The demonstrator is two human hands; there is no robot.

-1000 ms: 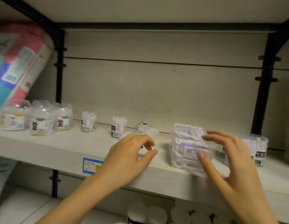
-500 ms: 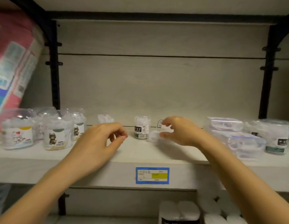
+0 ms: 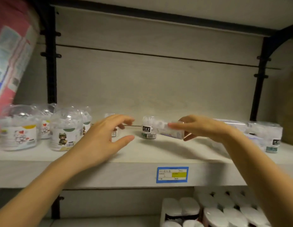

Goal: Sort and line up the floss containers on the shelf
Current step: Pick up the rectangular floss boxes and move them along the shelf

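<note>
Head view: we hold a clear floss container on its side in our right hand, fingers clamped on it, lifted just off the shelf and right beside the upright floss bottle (the landmark we use). Left of that bottle, our left hand hovers with fingers spread apart, partly hiding a small container. Farther left stand domed tubs; right of the bottle lie flat packs.
</note>
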